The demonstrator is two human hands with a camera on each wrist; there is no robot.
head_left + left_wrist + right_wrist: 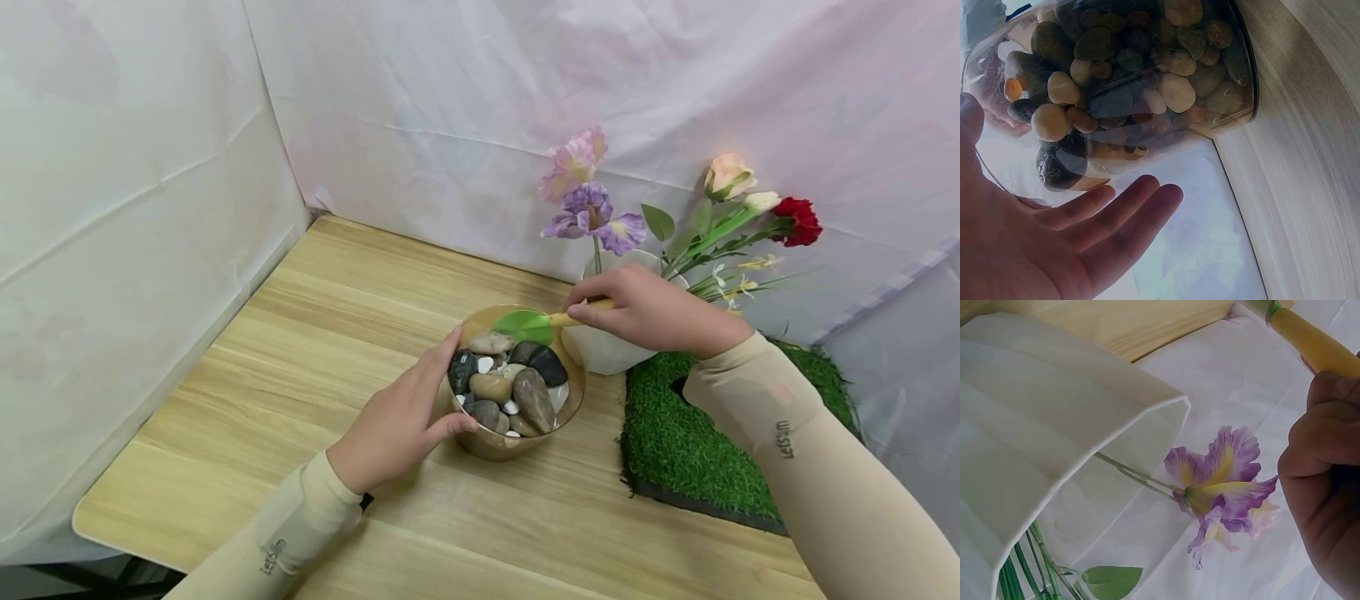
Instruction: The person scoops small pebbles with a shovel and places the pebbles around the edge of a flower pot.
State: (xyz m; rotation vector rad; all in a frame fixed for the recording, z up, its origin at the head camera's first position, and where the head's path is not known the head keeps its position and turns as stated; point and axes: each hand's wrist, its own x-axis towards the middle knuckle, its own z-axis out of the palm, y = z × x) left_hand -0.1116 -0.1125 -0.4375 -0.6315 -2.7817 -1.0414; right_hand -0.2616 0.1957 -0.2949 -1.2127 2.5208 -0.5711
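Observation:
A see-through amber bowl (491, 446), filled with smooth pebbles (534, 398), stands on the wooden table. My left hand (401, 412) rests against its near left side, thumb and fingers spread and fairly straight. Seen from the left wrist, several fingers (1129, 231) lie along or just off the clear wall. My right hand (648, 308) grips the yellow handle of a small toy shovel (525, 325). Its green blade lies over the far rim, above the stones; whether it touches them I cannot tell. The right wrist view shows the curled fingers around the yellow handle (1316, 340).
Just behind the right hand stands a white vase (603, 350) with artificial flowers: purple irises (592, 212), a peach rose (727, 177) and a red carnation (798, 221). A square of artificial turf (675, 450) lies to the right, under the right forearm. White cloth walls (420, 125) border the table.

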